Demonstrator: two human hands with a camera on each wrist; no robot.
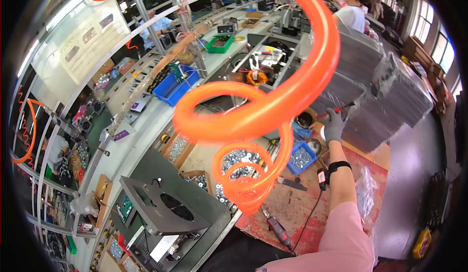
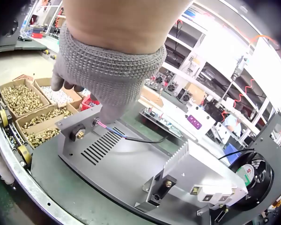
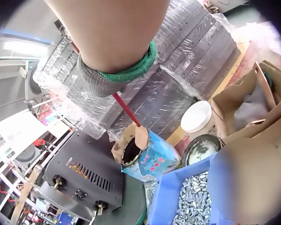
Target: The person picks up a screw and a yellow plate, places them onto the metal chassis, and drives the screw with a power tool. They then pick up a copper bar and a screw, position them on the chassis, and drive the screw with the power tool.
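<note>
In a grey glove, my right hand holds a thin red-handled tool. In the right wrist view the tool's red shaft slants down to the rim of a blue printed container with a dark inside. The wrist hides those fingers. My left hand, also gloved, is over the end wall of a grey metal housing. One of its digits points down beside the coloured wires; other fingertips show bent beyond the wall. What it holds there, I cannot tell.
A blue bin of metal fasteners and a white tub stand by the container. Film-wrapped grey panels rise at the right. An orange coiled hose hangs across the middle; a power screwdriver lies on the red board.
</note>
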